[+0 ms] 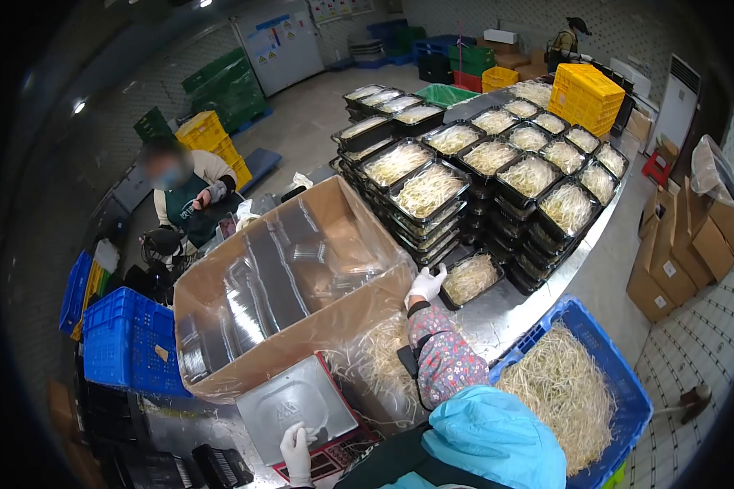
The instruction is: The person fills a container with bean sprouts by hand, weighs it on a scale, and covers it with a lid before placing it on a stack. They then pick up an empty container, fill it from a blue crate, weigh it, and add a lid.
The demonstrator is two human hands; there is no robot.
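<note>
My white-gloved left hand point(297, 450) is at the near edge of the weighing scale point(295, 399), fingers loosely bent and apart, with nothing visible in it. The scale's metal plate is bare, and its red body with a keypad shows beneath. My gloved right hand point(426, 284) reaches out past the carton, its fingers at the left rim of a black tray of bean sprouts point(470, 279). That tray sits low on the metal table point(510, 326), beside stacked filled trays point(428, 191). Loose bean sprouts point(383, 359) lie between the scale and my right sleeve.
A large carton point(302, 334) holding clear plastic lids stands ahead of my left hand. A blue crate point(624, 367) of bean sprouts is at my right. Black empty trays point(220, 466) lie lower left. One person point(189, 191) is across the table, another point(564, 45) far back.
</note>
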